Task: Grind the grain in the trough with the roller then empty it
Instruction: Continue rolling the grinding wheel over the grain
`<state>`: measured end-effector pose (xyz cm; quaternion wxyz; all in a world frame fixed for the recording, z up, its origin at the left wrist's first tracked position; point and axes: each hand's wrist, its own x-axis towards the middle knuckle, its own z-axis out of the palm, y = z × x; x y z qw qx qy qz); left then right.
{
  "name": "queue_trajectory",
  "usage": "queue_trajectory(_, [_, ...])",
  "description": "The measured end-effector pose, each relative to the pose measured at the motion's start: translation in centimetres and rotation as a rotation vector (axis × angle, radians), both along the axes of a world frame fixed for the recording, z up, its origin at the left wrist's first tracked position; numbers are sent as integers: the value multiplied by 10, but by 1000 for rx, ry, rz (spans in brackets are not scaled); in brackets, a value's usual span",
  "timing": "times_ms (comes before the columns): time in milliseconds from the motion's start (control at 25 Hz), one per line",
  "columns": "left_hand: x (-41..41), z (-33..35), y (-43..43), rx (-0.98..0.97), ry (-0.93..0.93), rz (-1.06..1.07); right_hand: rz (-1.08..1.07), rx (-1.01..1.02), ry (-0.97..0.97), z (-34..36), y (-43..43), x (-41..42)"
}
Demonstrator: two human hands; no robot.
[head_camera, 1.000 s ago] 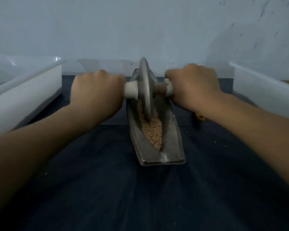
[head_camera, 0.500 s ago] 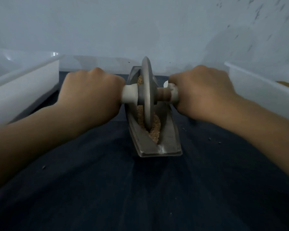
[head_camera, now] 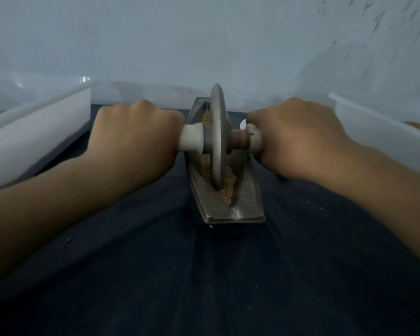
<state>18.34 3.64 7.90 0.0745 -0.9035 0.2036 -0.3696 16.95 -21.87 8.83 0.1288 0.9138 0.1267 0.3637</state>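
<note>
A narrow grey metal trough (head_camera: 249, 207) lies lengthwise on the dark cloth, its near end toward me. Tan grain (head_camera: 229, 180) fills its groove, with more showing at the far end. The roller (head_camera: 217, 137), a grey metal disc on a white-handled axle, stands upright in the groove near the trough's middle. My left hand (head_camera: 136, 139) grips the left handle. My right hand (head_camera: 294, 137) grips the right handle. Both handles are mostly hidden inside my fists.
A white plastic bin (head_camera: 34, 132) stands at the left, and another white bin (head_camera: 383, 139) with tan grain in it stands at the right. A pale wall rises right behind the trough. Small crumbs dot the dark cloth (head_camera: 204, 275).
The roller has rolled toward me along the trough, from its far part to about the middle. Both hands came back with it, still gripping the handles.
</note>
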Motion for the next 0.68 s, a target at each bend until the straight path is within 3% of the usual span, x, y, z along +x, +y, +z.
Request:
queue_trajectory(160, [43, 3, -23, -10, 72, 218, -110, 121, 193, 7, 21, 57])
queue_trajectory(320, [53, 28, -43, 39, 154, 258, -176, 209, 306, 8, 22, 71])
queue_trajectory(400, [32, 21, -30, 79, 94, 210, -110, 154, 259, -1, 12, 44])
queue_trajectory(560, [-11, 10, -6, 71, -20, 50, -23, -11, -35, -4, -2, -4])
queue_trajectory(680, [19, 0, -12, 44, 99, 169, -82, -13, 52, -1, 12, 21])
